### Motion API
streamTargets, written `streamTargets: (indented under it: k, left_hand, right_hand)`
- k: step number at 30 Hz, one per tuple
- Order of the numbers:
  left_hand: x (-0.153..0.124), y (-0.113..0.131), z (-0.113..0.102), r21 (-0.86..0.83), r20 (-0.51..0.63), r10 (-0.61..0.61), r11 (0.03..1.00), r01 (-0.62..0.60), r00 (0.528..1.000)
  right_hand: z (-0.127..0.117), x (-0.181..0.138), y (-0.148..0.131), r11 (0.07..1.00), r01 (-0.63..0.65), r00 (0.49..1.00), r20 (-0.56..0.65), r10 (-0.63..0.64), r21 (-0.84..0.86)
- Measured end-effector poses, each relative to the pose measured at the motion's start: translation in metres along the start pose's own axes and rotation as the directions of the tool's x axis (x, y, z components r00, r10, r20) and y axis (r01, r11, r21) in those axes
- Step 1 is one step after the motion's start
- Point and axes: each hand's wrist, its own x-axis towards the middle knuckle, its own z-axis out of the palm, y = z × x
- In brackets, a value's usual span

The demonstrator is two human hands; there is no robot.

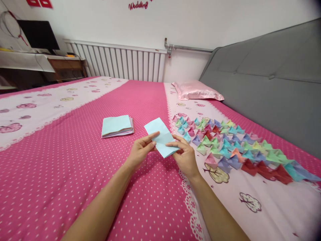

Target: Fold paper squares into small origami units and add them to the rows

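So I've got a light blue folded paper (162, 134) pinched in both hands, left hand (139, 151) on its left edge, right hand (186, 156) gripping the lower right corner. It's up over the pink polka-dot bedspread (87, 167), between my paper stack (117, 125) and a whole fleet of little paper boats (227, 144) on my right.

Soft, bright light filled the room, and the wide view stretched toward its edges.
The white wall (200, 20) looked bright, a gentle sheen lay on the pink pillow (197, 90), and shadow pooled beneath the far-left desk (65, 64); the gray headboard (271, 80) looked stretched at right, where the border blurred and darkened; the blue paper (162, 136) looked fairly crisp.
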Motion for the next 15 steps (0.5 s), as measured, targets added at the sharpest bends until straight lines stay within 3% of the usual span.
streamTargets:
  k: [10, 15]
  left_hand:
    - [-0.0037, 0.0055, -0.0008, 0.037, 0.014, -0.032, 0.999, 0.031, 0.999]
    - [-0.0039, 0.0054, 0.0033, 0.085, -0.033, -0.016, 0.996, 0.019, 0.999]
  right_hand:
    - [0.0018, -0.0004, -0.0007, 0.997, -0.054, 0.998, -0.023, 0.055, 0.055]
    - [0.0033, -0.0019, -0.004, 0.993, -0.094, 0.995, -0.014, 0.095, 0.074]
